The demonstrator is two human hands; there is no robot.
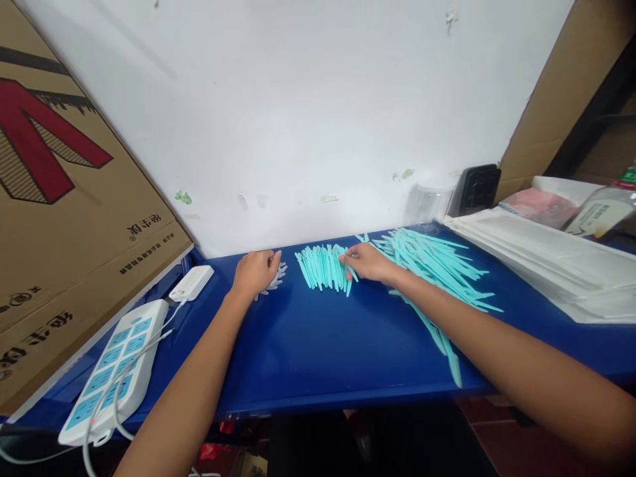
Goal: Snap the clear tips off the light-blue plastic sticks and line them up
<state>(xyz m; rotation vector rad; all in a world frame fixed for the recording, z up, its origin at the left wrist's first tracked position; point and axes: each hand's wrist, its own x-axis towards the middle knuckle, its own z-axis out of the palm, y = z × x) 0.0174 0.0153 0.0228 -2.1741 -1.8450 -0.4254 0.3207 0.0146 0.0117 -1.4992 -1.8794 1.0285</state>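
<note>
Head view: the right hand point(368, 261) pinches a turquoise stick point(353, 273) between its fingers point(344, 258); the left hand point(254, 270) curls beside translucent pieces point(279, 275), its hold unclear.

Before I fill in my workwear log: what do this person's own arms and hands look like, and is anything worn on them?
The left forearm and right forearm are bare, with no sleeves in view. The left hand and right hand are ungloved. No watch, bracelet or cable shows at either wrist; some fingers are hidden, so I can't rule out rings.
</note>
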